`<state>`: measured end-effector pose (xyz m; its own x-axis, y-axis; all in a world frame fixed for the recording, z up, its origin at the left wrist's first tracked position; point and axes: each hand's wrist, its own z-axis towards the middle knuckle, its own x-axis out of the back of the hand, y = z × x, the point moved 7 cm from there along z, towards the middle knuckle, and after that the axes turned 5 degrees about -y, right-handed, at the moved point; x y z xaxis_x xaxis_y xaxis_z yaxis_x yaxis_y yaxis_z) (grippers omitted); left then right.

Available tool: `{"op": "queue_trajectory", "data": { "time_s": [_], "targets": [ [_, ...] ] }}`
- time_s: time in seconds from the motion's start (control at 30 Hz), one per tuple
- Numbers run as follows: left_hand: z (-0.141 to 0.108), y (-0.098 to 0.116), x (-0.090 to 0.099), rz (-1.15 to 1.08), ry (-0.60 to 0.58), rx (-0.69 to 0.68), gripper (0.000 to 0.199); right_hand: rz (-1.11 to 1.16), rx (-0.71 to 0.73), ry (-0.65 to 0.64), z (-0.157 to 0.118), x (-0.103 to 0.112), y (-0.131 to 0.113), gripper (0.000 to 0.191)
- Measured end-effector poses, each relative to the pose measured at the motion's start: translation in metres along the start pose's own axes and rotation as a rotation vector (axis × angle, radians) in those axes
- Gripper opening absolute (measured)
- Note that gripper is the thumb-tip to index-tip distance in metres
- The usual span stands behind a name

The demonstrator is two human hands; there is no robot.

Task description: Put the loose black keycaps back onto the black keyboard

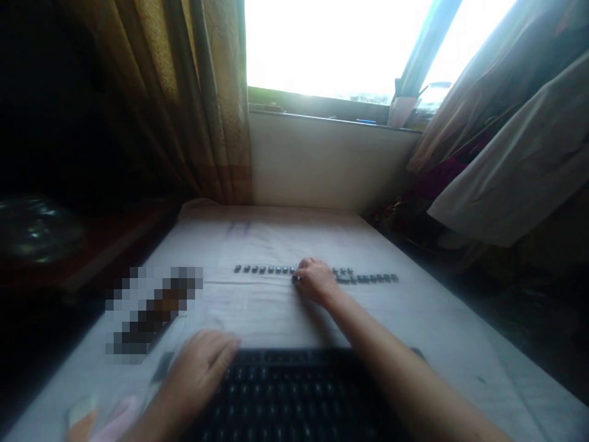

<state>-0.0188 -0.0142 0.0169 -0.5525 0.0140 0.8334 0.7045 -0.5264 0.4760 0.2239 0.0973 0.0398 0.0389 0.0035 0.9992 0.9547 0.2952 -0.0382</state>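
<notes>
While you reach forward over the worktop (285,313), one small dark keycap (295,279) sits at the fingers of your right hand (316,279), at the left end of the nearer of two rows. Whether that hand's grip is pinched on it or only touching it, you cannot tell, and blur hides which way the cap points.

Both rows have their long axis running left to right. In the far row (270,269) you can count eight caps left of your hand and three to its right; your hand covers the stretch between. The near row (373,279) continues right of your hand with one wider cap and roughly seven smaller ones.

Closer to you lies one black keyboard (285,393), its long axis also left to right, its rear edge facing the one window (322,49). Your left hand (207,356) lies over its rear left part, fingers pointing right; what its grip does underneath is hidden. Further left, one pixelated object (154,313) slants away from you, its far end to the right.
</notes>
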Motion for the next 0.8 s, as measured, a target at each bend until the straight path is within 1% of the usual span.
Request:
{"op": "queue_trajectory", "data": {
  "time_s": [0.1,0.2,0.27,0.33,0.4,0.47,0.53,0.57,0.63,0.7,0.8],
  "targets": [
    [0.001,0.002,0.000,-0.015,-0.033,0.011,0.042,0.037,-0.014,0.002,0.001,0.003,-0.001,0.020],
    [0.003,0.001,-0.001,-0.038,-0.062,0.038,0.043,0.101,-0.044,0.018,-0.010,0.010,-0.008,0.020],
    [0.003,0.000,-0.002,-0.048,-0.085,0.051,0.042,0.159,-0.052,0.009,-0.027,0.015,-0.020,0.021],
    [0.002,0.001,-0.002,-0.042,-0.102,0.049,0.039,0.241,-0.029,-0.042,-0.049,0.017,-0.036,0.018],
    [0.000,0.006,0.000,-0.008,-0.091,0.035,0.034,0.473,-0.015,-0.132,-0.073,0.015,-0.053,0.015],
    [-0.001,0.017,0.006,0.038,-0.052,-0.003,0.030,0.578,-0.015,-0.200,-0.093,0.011,-0.068,0.015],
    [-0.003,0.034,0.009,0.059,-0.033,-0.083,0.026,0.607,-0.002,-0.224,-0.107,0.008,-0.078,0.016],
    [-0.004,0.044,0.008,0.051,-0.043,-0.134,0.024,0.605,0.005,-0.226,-0.112,0.006,-0.081,0.016],
    [-0.009,0.063,0.005,0.031,-0.072,-0.238,0.025,0.600,0.020,-0.223,-0.117,0.001,-0.086,0.018],
    [-0.013,0.075,0.001,0.043,-0.082,-0.301,0.028,0.599,0.026,-0.213,-0.120,-0.003,-0.088,0.019],
    [-0.019,0.081,-0.004,0.078,-0.073,-0.326,0.029,0.592,0.021,-0.184,-0.121,-0.006,-0.089,0.017]
  ]
}}
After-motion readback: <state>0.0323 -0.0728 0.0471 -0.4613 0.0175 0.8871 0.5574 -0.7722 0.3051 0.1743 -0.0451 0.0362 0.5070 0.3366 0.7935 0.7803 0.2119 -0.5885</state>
